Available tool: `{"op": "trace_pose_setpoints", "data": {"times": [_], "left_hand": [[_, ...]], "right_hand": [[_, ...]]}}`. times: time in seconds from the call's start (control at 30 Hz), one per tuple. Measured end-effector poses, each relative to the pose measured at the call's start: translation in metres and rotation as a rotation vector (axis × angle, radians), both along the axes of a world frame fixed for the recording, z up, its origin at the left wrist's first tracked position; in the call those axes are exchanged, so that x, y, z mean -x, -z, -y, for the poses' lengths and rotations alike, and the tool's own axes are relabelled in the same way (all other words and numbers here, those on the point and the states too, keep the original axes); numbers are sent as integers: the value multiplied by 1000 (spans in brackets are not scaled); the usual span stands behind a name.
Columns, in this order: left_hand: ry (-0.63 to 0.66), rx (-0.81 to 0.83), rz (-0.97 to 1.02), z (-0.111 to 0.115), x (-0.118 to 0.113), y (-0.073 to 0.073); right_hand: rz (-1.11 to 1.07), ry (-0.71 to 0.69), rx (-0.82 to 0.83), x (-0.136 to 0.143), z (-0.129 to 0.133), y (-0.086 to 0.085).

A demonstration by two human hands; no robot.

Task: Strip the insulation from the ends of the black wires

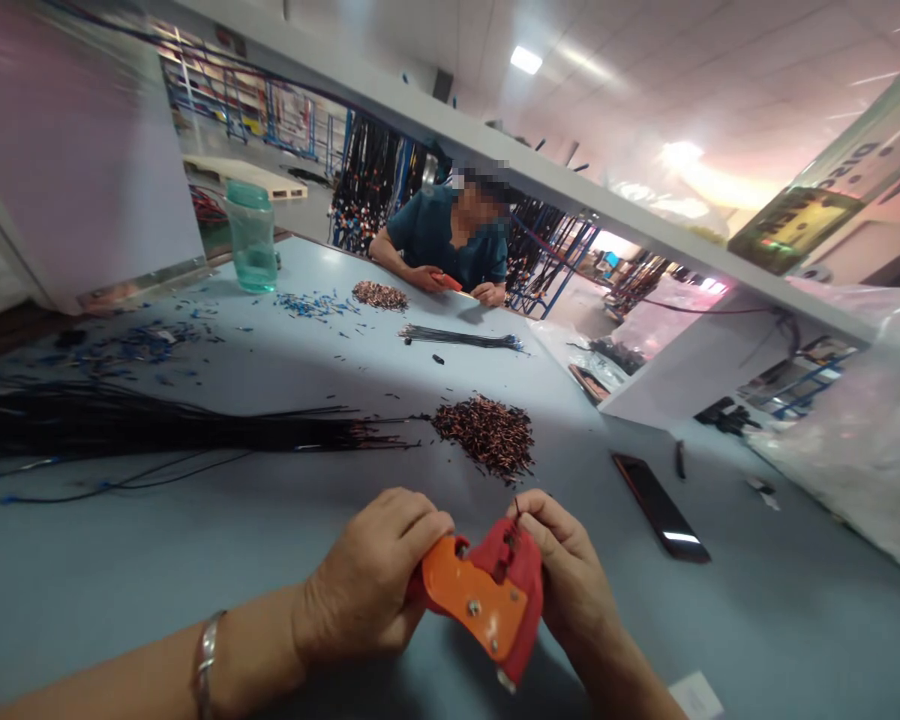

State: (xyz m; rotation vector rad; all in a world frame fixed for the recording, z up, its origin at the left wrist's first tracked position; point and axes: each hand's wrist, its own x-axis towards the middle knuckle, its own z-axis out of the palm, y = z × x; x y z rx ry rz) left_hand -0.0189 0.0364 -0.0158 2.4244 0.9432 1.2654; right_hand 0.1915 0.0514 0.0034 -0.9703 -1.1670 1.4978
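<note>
My left hand [379, 575] is wrapped round a wire stripper [476, 600] with red and orange parts. The tool is tilted, its red jaws towards my right hand [570, 570]. There, thumb and forefinger are pinched at the jaws on a short, thin dark wire [517, 508]; its lower end is hidden in the tool and fingers. Just beyond both hands lies a heap of small black and copper-coloured pieces [487, 435]. To the left stretches a thick bundle of black wires [157, 425], its copper-coloured ends pointing at the heap.
A phone [660, 508] lies at the right, near clear plastic sheeting [855, 430]. Blue bits [142, 340] are scattered by a green bottle [252, 240]. Across the table [330, 360], a co-worker [450, 240] holds an orange-red tool behind another wire bundle [461, 338].
</note>
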Motion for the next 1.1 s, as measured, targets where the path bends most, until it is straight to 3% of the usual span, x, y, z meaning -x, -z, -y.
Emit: {"op": "trace_pose_setpoints", "data": {"times": [0.2, 0.43, 0.93, 1.1], "left_hand": [[-21, -120, -192, 3, -2, 7], [-123, -29, -97, 0, -2, 5], [-134, 17, -49, 0, -3, 3], [-129, 16, -65, 0, -2, 2]], "right_hand": [[-38, -33, -10, 1, 0, -2], [18, -84, -20, -4, 3, 4], [116, -133, -117, -11, 2, 7], [141, -87, -116, -11, 2, 7]]}}
